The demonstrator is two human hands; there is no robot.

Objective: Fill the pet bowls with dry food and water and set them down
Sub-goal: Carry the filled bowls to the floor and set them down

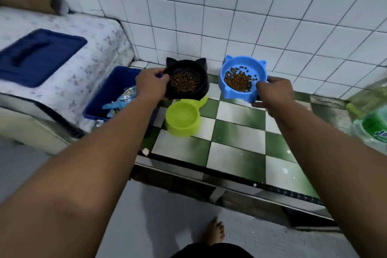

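The left hand [151, 82], left of centre in the frame, grips the near-left rim of a black bowl [202, 88] with cat-ear points, fingers curled over the edge; a heap of brown dry food [183, 85] lies inside it. The right hand [274, 95], right of centre, holds a blue bowl [227, 93] of the same eared shape by its right side, thumb on the rim and fingers under the base, and this bowl is tipped a little toward the camera, with its kibble [238, 80] spread across the bottom. The two bowls are level with each other and apart, both over a green-and-white checkered ledge [236, 148] below a white tiled wall [230, 16]. Whether either bowl touches the ledge cannot be told. Just below the black bowl a lime green bowl [182, 119] stands on the ledge, its far part hidden behind the black one; whether it holds water cannot be made out. At the left of the black bowl sits an open dark blue bin [111, 88] with light blue packets in it, and its lid [39, 56] lies at the upper left on a flower-patterned cover [100, 33]. Blurred clear bottles [370, 115] with green labels fill the right edge. A bare foot [215, 230] shows on the grey floor at the bottom centre.
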